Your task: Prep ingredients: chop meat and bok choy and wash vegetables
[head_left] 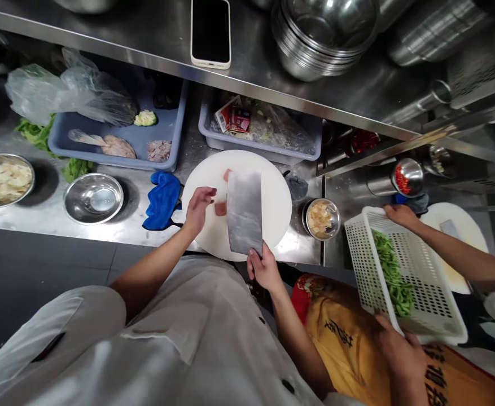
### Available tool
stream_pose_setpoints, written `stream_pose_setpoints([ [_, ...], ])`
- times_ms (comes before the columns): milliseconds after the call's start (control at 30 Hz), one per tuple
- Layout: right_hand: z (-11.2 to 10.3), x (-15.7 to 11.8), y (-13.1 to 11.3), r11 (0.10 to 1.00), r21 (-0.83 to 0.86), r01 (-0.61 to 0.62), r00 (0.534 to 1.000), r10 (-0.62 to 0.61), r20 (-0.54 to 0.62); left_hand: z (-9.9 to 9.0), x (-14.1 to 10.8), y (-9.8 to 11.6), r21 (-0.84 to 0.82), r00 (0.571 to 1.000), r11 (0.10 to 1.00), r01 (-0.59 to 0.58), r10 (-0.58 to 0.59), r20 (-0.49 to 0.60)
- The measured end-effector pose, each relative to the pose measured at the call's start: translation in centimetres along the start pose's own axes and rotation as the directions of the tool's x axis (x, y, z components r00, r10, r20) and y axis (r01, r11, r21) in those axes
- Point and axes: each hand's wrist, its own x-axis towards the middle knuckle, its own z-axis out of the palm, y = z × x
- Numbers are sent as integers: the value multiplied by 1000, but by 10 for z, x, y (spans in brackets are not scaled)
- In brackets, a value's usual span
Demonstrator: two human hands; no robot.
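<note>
A cleaver is grasped by the right hand. The meat, at nine o'clock of the blade, is touched by the released left hand fingers.

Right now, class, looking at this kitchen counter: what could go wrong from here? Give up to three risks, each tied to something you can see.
1. The left hand steadies the meat right beside the cleaver held by the right hand; a slip could cut the fingers.
2. A co-worker's basket of green beans is tilted close to the knife arm; a bump might jolt the blade.
3. The cutting board overhangs the counter edge and could possibly shift.
</note>
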Motion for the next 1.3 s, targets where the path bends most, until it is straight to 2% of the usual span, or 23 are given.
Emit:
stream_pose_setpoints([
  [33,-5,1,-4,989,146,-33,997,22,77,5,3,9,-165,988,975,147,-137,69],
  [67,-9,3,-7,960,268,-74,988,35,149,9,5,16,-281,950,912,299,-257,177],
  [100,-12,5,-9,925,361,-116,977,42,207,12,6,23,-342,895,836,429,-341,288],
  [133,-13,7,-9,891,426,-153,966,45,253,15,7,29,-368,843,772,518,-389,372],
  [167,-13,9,-9,862,473,-182,956,43,289,18,7,33,-382,813,734,562,-405,417],
  [233,-10,13,-6,822,530,-209,945,29,327,21,6,37,-403,814,725,559,-387,433],
  [333,-6,17,-1,798,563,-218,943,24,331,24,4,36,-411,850,760,504,-353,390],
  [500,-3,24,-2,822,526,-217,946,45,320,19,10,31,-380,861,781,495,-382,336],
  [700,-2,26,-16,929,360,-84,980,12,197,14,23,22,-380,875,792,478,-391,285],
  [800,-3,23,-17,947,317,-53,988,4,152,14,28,15,-320,860,805,499,-418,292],
  [867,-8,20,-12,935,349,-69,993,32,111,11,33,11,-242,857,836,493,-420,298],
  [900,-13,17,-7,919,386,-78,996,54,74,8,37,9,-191,867,863,468,-407,288],
  [967,-26,8,9,871,485,-85,994,107,-19,2,49,6,-37,914,935,353,-336,226],
  [1033,-41,-7,31,822,561,-99,983,167,-71,1,69,3,212,972,966,150,-183,149],
  [1067,-47,-16,44,807,578,-120,979,194,-68,3,81,1,350,987,936,34,-87,136],
  [1133,-54,-35,69,797,573,-189,969,245,-22,14,106,-2,567,980,808,-159,61,189],
  [1167,-55,-44,80,799,558,-226,963,268,6,22,117,-3,638,966,736,-225,86,242],
  [1233,-48,-56,98,806,520,-283,951,305,45,35,134,-6,716,934,625,-312,61,353],
  [1300,-36,-60,107,816,490,-307,945,322,55,40,138,-7,733,897,575,-363,2,443],
])
